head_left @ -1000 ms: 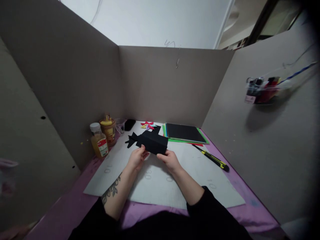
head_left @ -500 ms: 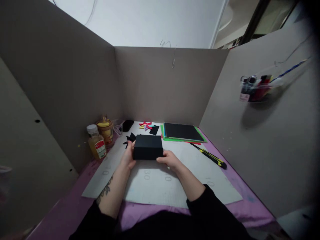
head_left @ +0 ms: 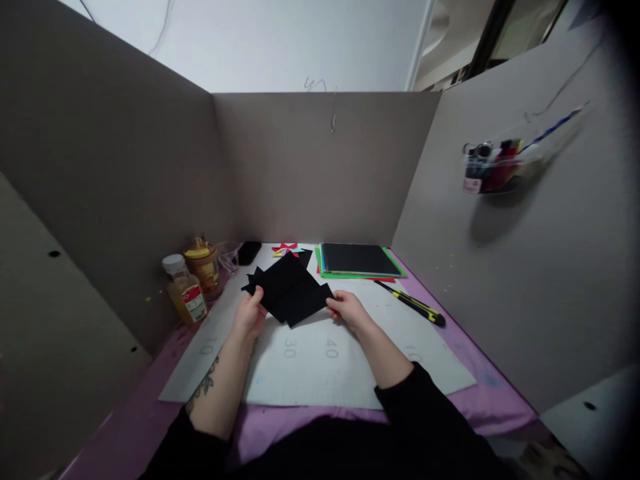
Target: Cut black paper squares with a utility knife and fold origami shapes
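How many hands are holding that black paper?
2. The left hand grips the black paper at its left side; the right hand pinches the small flap at its right. Anything behind the paper would be hidden.

The black sheet (head_left: 290,290) looks matt, probably paper.

The folded paper (head_left: 290,290) is solid black. The utility knife (head_left: 417,307) is black with yellow accents. The paper stack (head_left: 360,259) shows a black top and green edges. The mat (head_left: 315,380) is white with grey numerals (head_left: 290,349); the surface (head_left: 270,420) is purple. The bottle (head_left: 183,293) has a white cap (head_left: 173,263).
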`<state>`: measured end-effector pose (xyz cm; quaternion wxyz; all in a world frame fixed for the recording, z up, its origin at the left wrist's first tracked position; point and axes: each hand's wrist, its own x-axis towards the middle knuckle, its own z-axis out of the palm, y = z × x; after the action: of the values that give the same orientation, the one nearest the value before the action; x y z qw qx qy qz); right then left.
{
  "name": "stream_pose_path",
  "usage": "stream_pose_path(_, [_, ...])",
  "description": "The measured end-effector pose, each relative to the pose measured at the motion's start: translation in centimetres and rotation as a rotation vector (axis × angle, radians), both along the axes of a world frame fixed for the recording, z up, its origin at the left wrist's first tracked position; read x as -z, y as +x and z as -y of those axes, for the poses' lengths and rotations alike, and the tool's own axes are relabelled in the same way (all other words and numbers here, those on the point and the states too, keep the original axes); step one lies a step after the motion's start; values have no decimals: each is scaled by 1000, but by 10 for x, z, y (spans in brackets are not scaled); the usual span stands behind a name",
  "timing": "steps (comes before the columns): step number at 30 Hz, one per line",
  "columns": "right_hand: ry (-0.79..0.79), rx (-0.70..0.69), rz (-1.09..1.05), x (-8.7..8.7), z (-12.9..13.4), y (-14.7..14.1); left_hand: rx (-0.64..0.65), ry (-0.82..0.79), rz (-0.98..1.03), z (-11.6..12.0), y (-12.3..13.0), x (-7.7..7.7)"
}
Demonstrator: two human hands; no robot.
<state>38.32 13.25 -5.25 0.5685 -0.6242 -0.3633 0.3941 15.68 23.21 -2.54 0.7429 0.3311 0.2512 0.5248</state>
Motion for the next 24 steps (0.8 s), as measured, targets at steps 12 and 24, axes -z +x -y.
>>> stream_pose_path(12, [-528,579,941,1,42,121,-177,-73,-136,-15,0,14])
stream_pose_path(24, [-852,473,1114,6,80,153,-347,721,-980,-13,7,31])
